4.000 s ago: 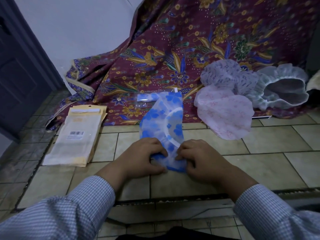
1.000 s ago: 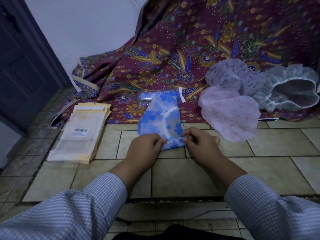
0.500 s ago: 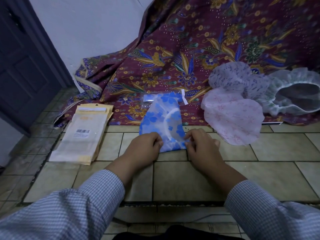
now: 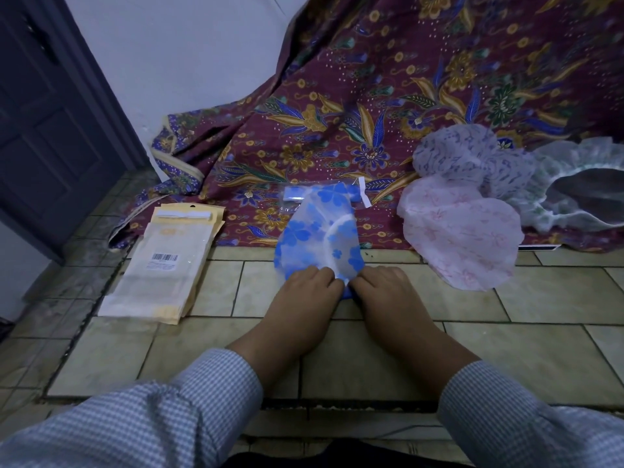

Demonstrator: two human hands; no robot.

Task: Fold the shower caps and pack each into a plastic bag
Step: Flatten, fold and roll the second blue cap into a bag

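Both hands, the left hand (image 4: 304, 295) and the right hand (image 4: 385, 293), curl their fingers to pinch the near end of the blue-flowered shower cap (image 4: 319, 238), which lies folded into a narrow strip on the tiled floor (image 4: 557, 298). Its far end reaches the patterned cloth (image 4: 337, 130) (maroon, floral), with a stack of plastic bags (image 4: 162, 265) left and a pink shower cap (image 4: 462, 231) right.

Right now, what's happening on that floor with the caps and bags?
A person kneels over a tiled floor, folding a blue-flowered shower cap. The left hand and right hand both pinch its near end. It is not bagged yet. A stack of plastic bags lies to the left; a pink cap and two more caps wait on the right.
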